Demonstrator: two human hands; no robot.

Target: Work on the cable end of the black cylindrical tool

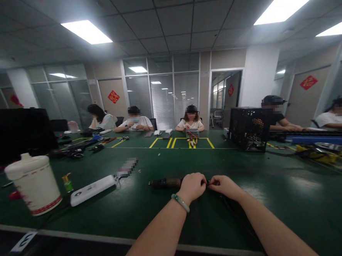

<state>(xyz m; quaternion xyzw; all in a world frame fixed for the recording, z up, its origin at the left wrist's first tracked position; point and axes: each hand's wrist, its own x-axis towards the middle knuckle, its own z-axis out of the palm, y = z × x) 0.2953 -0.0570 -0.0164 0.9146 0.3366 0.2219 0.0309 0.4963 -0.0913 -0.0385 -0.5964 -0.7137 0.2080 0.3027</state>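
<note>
A dark, stick-shaped tool (173,182), like a corded electric screwdriver, lies on the green table with its brass-coloured tip to the left. My left hand (193,186), a green bangle at its wrist, is closed around the tool's rear end and hides it. Close beside it, my right hand (221,186) pinches a small dark part, apparently the cord's end, at the back of the tool. From there a black cord (237,212) runs down under my right forearm. The join between cord and tool is mostly covered by my fingers.
To the left stand a white lidded cup (37,186), a small green bottle (67,183) and a white power strip (93,190). A black computer case (248,129) is at the far right, near yellow-framed parts (320,153). Several people sit across the table (130,219).
</note>
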